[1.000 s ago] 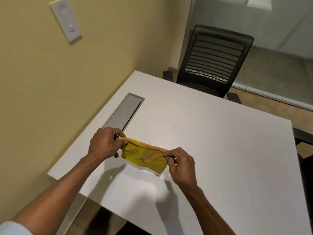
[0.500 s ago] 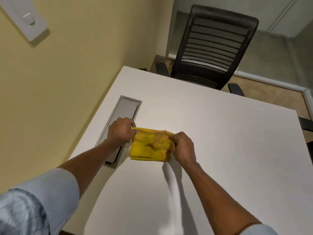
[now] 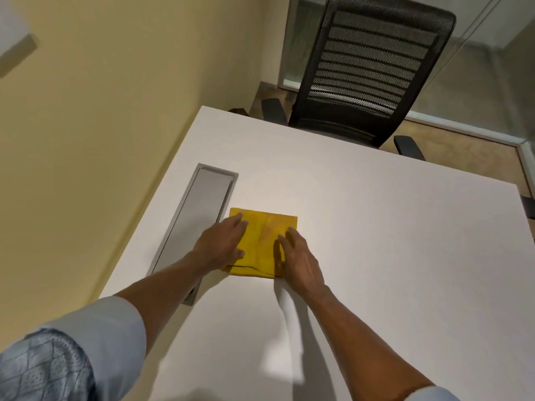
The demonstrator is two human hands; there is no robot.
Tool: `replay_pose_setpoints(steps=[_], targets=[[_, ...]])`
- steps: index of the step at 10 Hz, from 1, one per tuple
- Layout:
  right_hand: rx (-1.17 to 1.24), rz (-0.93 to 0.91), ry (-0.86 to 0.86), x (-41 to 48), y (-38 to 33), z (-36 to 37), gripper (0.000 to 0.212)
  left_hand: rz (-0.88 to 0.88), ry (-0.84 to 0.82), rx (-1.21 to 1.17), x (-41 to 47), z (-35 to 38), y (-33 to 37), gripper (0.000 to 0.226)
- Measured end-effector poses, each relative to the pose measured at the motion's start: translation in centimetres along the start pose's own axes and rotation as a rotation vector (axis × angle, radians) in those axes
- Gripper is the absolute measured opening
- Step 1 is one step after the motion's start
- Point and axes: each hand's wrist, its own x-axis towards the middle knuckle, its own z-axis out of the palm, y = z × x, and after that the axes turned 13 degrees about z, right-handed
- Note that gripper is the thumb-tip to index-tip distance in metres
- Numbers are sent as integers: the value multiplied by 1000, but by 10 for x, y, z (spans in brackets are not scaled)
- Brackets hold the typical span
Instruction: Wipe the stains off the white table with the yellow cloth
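The yellow cloth [image 3: 265,241] lies folded into a flat rectangle on the white table [image 3: 390,241], just right of the grey cable tray. My left hand [image 3: 223,244] rests palm down on the cloth's left part, fingers spread. My right hand [image 3: 298,259] presses flat on its right part, fingers pointing away from me. Neither hand grips the cloth; both lie on top of it. No stains show on the table from here.
A grey recessed cable tray lid [image 3: 199,218] runs along the table's left side near the yellow wall [image 3: 101,125]. A black mesh office chair [image 3: 367,70] stands at the far edge. A second chair's armrest [image 3: 529,206] shows at the right.
The cloth was held up and pinched between both hands; it now lies folded flat on the table with both palms laid on it. The head has moved forward over the table.
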Motion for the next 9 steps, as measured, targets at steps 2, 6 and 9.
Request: replay_pose_setpoints(steps=[2, 6, 9], targets=[[-188, -76, -78, 0, 2, 23, 63, 91, -263, 141, -9, 37, -9, 116], [-218, -65, -60, -4, -13, 34, 52, 126, -300, 276, -1, 35, -24, 118], [-153, -88, 242, -53, 34, 7, 76, 243, -158, 217, -1, 0, 32, 95]])
